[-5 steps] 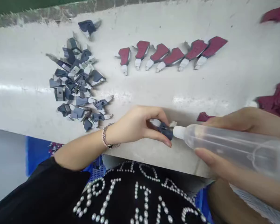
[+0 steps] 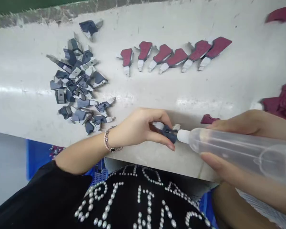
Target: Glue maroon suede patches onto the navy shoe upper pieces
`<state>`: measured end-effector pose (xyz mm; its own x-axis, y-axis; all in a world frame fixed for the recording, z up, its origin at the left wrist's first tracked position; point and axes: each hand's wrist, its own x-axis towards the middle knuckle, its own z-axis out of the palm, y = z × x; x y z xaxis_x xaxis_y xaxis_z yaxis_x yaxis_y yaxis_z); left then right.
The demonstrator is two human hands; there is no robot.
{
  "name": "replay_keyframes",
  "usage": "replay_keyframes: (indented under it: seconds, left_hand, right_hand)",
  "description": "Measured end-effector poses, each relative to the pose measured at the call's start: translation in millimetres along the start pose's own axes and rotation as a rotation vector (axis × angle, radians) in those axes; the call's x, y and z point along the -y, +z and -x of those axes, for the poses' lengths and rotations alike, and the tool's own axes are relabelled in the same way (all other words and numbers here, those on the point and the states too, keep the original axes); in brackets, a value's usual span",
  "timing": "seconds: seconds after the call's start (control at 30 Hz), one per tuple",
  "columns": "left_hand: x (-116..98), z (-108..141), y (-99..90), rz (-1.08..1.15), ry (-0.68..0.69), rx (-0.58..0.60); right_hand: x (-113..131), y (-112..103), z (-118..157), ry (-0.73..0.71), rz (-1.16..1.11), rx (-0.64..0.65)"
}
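Note:
Near the table's front edge, my left hand (image 2: 150, 127) pinches a small dark blue plastic part (image 2: 169, 133) with whitish ends between thumb and fingers. My right hand (image 2: 238, 127) is wrapped round a translucent squeeze bottle (image 2: 231, 149) lying almost level. The bottle's white nozzle (image 2: 183, 136) points left, its tip at or very close to the blue part; whether they touch I cannot tell. Just beyond my right fingers a loose dark red piece (image 2: 208, 119) lies on the table. What the bottle contains is hard to make out.
A heap of dark blue and whitish parts (image 2: 78, 79) spreads over the table's left side. Several red-topped parts (image 2: 163, 54) stand in a row at the back. More dark red pieces (image 2: 281, 103) lie at the right edge. A blue crate (image 2: 38, 159) sits below the table.
The squeeze bottle and my right hand have shifted very slightly to the right. My left hand and the blue part stay almost in place.

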<state>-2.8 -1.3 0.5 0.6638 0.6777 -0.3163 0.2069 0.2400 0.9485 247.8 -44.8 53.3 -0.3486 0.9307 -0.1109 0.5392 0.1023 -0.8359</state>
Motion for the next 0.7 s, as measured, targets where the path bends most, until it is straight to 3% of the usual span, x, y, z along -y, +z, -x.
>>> replay_keyframes:
  seconds: [0.27, 0.7]
  left_hand:
    - [2, -1, -0.8, -0.039, 0.038, -0.009]
    - [2, -1, -1.7, -0.073, 0.082, -0.007]
  right_hand:
    - [-4, -5, 0, -0.064, 0.022, 0.042]
    - [-12, -14, 7, -0.051, 0.017, 0.112]
